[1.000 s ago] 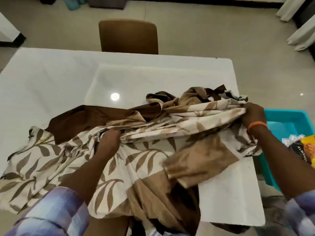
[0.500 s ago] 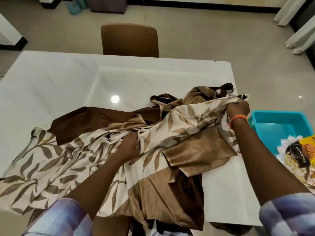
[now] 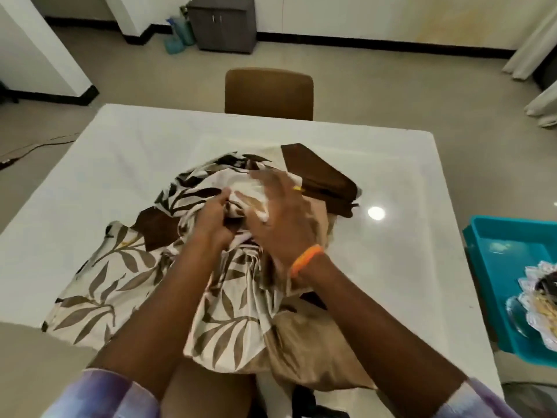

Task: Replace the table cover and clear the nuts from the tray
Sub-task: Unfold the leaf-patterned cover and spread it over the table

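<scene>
A cream table cover (image 3: 99, 279) printed with brown leaves, with tan and dark brown panels, lies bunched in a heap on the near middle of the white table (image 3: 126, 164). My left hand (image 3: 212, 220) grips a fold of it at the centre of the heap. My right hand (image 3: 281, 215), with an orange band at the wrist, is blurred and lies over the top of the bunch with fingers spread on the cloth. The teal tray (image 3: 494, 236) stands off the table's right side, with packets of nuts (image 3: 542, 300) in its near end.
A brown chair (image 3: 269, 93) stands at the table's far side. A grey cabinet (image 3: 221, 24) and bluish bottles (image 3: 177, 40) sit by the back wall. Pale curtains (image 3: 539, 55) hang at the right. A cable (image 3: 36, 147) runs on the floor at left.
My right hand swung in from the table's right edge to the middle, carrying the cover's end onto the heap. The spread cloth is now gathered into a tighter bunch. The view tilted up.
</scene>
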A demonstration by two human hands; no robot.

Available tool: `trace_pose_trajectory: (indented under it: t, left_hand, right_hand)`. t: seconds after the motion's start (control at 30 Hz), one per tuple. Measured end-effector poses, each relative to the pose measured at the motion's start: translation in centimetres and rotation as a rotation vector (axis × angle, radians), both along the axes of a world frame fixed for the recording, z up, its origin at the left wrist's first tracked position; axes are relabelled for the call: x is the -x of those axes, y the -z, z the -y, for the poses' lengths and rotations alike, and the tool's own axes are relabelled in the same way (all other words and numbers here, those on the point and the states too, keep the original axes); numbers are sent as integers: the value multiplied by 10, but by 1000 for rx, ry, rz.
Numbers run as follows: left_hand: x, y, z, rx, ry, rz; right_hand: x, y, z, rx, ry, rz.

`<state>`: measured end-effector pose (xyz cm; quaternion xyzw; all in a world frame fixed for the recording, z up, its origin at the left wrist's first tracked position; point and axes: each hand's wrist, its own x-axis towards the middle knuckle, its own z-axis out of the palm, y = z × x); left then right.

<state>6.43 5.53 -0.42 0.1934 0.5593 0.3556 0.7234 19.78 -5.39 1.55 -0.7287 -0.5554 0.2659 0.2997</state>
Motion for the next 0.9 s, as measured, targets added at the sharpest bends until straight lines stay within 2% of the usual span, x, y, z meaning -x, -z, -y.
trace_pose_trajectory:
  t: [0.03, 0.07, 0.13, 0.17, 0.2, 0.33, 0.47, 0.53, 0.63, 0.67, 0.77, 0.83, 0.9]
  left_hand:
    - [17, -10, -8, 12, -10, 52]
    - [29, -16, -11, 15, -5, 71]
    - [48, -30, -21, 8, -12, 44]
    - [52, -36, -21, 7, 13, 18]
    - [51, -47, -18, 4, 34, 30]
    - [40, -62, -16, -16, 59, 22]
    - [28, -64, -21, -49, 127, 10]
    - [28, -65, -27, -63, 135, -1]
    - [42, -65, -49, -95, 113, -75]
    - [50, -65, -57, -103, 126, -113]
    - [66, -66, -73, -136, 197, -187]
    - [74, -60, -81, -136, 196, -138]
    - [79, -45, -89, -146, 171, -80]
  right_hand:
    - [-2, 16, 1, -94, 90, 99]
    - [-14, 43, 1, -9, 130, 156]
    - [-24, 89, 21, 399, 119, 169]
    - [-27, 109, 38, 548, 63, 189]
    - [-23, 127, 52, 600, 3, 214]
    - [12, 165, 80, 560, -170, 346]
    - [31, 174, 77, 407, -170, 494]
    - [25, 172, 66, 387, 2, 344]
    - [-27, 156, 43, 294, 497, 37]
    - [-53, 145, 34, 238, 602, -20]
    - [-118, 89, -2, 36, 716, -273]
    - [-141, 48, -31, -163, 766, -578]
    - [-154, 15, -53, -312, 811, -724]
